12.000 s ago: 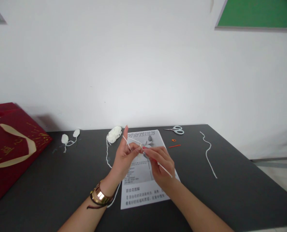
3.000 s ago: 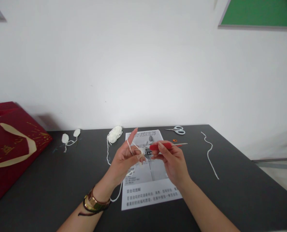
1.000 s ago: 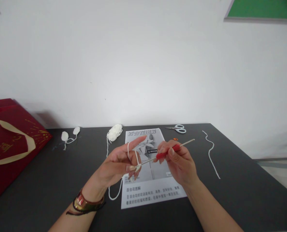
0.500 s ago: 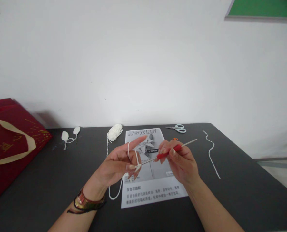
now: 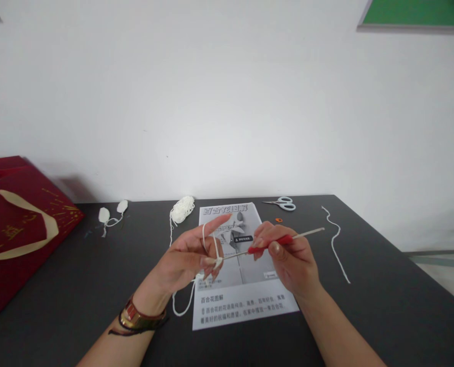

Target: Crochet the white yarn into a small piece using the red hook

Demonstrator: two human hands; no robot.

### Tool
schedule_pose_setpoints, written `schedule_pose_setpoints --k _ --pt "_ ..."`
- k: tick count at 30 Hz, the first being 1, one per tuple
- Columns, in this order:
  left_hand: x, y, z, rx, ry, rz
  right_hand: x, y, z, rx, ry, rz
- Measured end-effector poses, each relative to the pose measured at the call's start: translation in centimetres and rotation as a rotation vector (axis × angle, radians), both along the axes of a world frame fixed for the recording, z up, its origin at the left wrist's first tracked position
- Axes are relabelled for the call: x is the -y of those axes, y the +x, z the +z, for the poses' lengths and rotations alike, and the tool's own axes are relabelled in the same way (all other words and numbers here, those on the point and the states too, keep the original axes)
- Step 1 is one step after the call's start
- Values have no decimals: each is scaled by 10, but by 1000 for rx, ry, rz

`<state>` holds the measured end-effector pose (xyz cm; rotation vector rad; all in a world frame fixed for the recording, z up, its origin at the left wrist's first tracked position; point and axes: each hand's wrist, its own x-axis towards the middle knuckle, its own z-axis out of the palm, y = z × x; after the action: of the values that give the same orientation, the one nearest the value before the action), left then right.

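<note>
My left hand (image 5: 191, 257) pinches a small white crochet piece (image 5: 218, 262) between thumb and fingers. White yarn (image 5: 216, 245) loops over its raised index finger and runs down to the piece. My right hand (image 5: 288, 257) is closed around the red grip of a crochet hook (image 5: 267, 244). The hook's left tip meets the stitches at my left fingertips; its other metal end points out to the right. A strand hangs below my left hand, and a ball of white yarn (image 5: 182, 209) lies behind it. Beneath both hands is a printed sheet (image 5: 246, 308).
Scissors (image 5: 284, 204) and an orange stitch marker (image 5: 278, 220) lie behind my right hand. A loose white strand (image 5: 334, 239) is at the right. Two joined white crochet petals (image 5: 103, 215) rest at the left, near a red gift bag (image 5: 24, 219). A wall (image 5: 227, 102) borders the dark table (image 5: 380, 306).
The crochet hook has tilted flatter, its free end swinging right and slightly down with my right hand. My left hand keeps its pinch almost unmoved.
</note>
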<state>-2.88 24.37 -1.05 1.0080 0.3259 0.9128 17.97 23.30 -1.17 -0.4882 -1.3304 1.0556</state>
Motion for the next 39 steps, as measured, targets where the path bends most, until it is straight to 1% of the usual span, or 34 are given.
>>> schedule_pose_setpoints --k 6,11,17,20,25,27,30,32,34,39 --pt "-2 -1 1 8 -33 21 4 3 3 75 81 -17" --pt "-6 -1 2 8 -57 54 6 7 4 193 214 -73" --pt "-7 0 -1 0 -29 86 9 4 4 303 386 -141" --pt "-7 0 -1 5 -23 89 9 2 6 328 437 -163" --pt "-8 -1 -4 -16 23 93 8 3 7 349 442 -162" --pt "-8 -1 -6 -39 59 87 8 5 7 350 414 -153" --pt "-10 -2 -8 -78 96 52 7 7 5 319 332 -130" --pt "-12 -2 -9 -97 93 33 6 8 4 303 282 -113" --pt "-13 -2 -10 -107 73 26 6 8 3 307 265 -104" --pt "-12 -3 -12 -66 17 10 8 5 2 310 324 -105"
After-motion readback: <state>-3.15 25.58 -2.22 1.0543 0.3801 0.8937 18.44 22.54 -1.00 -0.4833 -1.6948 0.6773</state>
